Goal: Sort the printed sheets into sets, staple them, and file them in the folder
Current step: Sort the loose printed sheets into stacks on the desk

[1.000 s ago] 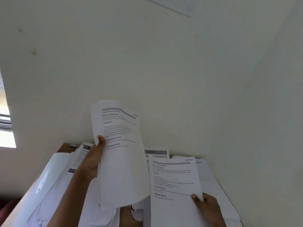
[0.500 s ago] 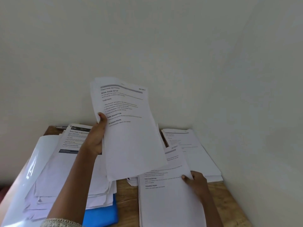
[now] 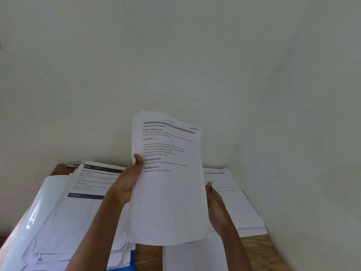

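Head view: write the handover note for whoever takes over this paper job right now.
Left hand: grips the left edge of the raised sheaf, thumb on its front page.
Right hand: at the sheaf's right edge, mostly hidden behind it; grip unclear.
Things: a left pile, a right pile by the wall and a near pile lie on the wooden table; the blue folder peeks from under the left pile.
Done: sheets lie in separate piles.
Left: finish sorting, staple (no stapler in view), file in the folder.
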{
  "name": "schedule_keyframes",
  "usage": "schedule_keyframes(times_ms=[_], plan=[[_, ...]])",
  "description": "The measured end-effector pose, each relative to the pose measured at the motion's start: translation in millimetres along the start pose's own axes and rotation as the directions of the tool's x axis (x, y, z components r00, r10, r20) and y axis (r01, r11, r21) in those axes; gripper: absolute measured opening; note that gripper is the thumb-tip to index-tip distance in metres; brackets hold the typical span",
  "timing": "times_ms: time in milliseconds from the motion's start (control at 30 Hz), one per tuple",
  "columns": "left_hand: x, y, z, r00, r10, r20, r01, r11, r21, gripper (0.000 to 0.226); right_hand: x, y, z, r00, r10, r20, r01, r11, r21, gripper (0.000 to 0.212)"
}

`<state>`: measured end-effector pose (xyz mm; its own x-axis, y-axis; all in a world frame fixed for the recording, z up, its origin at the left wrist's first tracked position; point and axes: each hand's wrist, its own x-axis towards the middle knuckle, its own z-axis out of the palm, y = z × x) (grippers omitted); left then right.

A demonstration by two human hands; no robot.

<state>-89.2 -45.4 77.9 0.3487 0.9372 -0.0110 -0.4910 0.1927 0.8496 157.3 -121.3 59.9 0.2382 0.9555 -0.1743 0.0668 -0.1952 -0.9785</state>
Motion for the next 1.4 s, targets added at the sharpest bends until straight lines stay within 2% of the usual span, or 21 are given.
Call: schedule_keyframes(times_ms=[67, 100, 167, 233, 300, 400, 533, 633, 767, 1067, 1300, 1400], plan=[[0, 0, -3, 1.0, -0.012, 0.008, 0.012, 1.0, 0.011, 0.111, 0, -23, 11, 0.993, -0.01, 0.114, -0.003, 0.993, 0.115, 0.035], [-1, 0, -6, 1.0, -0.009, 0.005, 0.009, 1.0, 0.022, 0.112, 4, -29, 15, 0.992, -0.003, 0.124, -0.019, 0.984, 0.175, 0.035], [-3, 4, -13, 1.0, 0.019, -0.022, -0.017, 0.999, 0.047, 0.11, 10, -36, 19, 0.983, 0.01, 0.182, -0.07, 0.944, 0.324, 0.052], [-6, 9, -21, 0.998, 0.036, -0.056, -0.031, 0.995, 0.092, 0.107, 17, -37, 18, 0.971, -0.077, 0.228, -0.023, 0.913, 0.408, 0.057], [-9, 14, -27, 0.995, 0.041, -0.088, -0.026, 0.986, 0.164, 0.107, 21, -38, 19, 0.966, -0.171, 0.193, 0.087, 0.921, 0.38, 0.059], [-11, 16, -30, 0.991, 0.06, -0.12, -0.03, 0.971, 0.239, 0.108, 24, -44, 29, 0.958, -0.259, 0.12, 0.229, 0.949, 0.217, 0.063], [-10, 16, -26, 0.985, 0.099, -0.142, -0.058, 0.962, 0.266, 0.105, 28, -46, 37, 0.95, -0.313, -0.007, 0.312, 0.943, 0.116, 0.043], [-8, 17, -24, 0.983, 0.095, -0.154, -0.05, 0.96, 0.274, 0.1, 34, -46, 36, 0.95, -0.311, -0.031, 0.313, 0.945, 0.097, 0.031], [-6, 17, -23, 0.984, 0.097, -0.148, -0.049, 0.952, 0.302, 0.11, 39, -44, 33, 0.952, -0.303, -0.054, 0.307, 0.946, 0.105, 0.021], [0, 17, -16, 0.99, 0.079, -0.116, -0.047, 0.965, 0.257, 0.11, 45, -44, 28, 0.949, -0.305, -0.075, 0.313, 0.938, 0.148, 0.025], [1, 19, -15, 0.992, 0.077, -0.103, -0.051, 0.97, 0.237, 0.109, 48, -45, 26, 0.943, -0.33, -0.049, 0.333, 0.921, 0.202, 0.018], [1, 19, -17, 0.991, 0.083, -0.107, -0.055, 0.969, 0.243, 0.111, 50, -45, 27, 0.938, -0.344, -0.038, 0.344, 0.915, 0.212, 0.025]])
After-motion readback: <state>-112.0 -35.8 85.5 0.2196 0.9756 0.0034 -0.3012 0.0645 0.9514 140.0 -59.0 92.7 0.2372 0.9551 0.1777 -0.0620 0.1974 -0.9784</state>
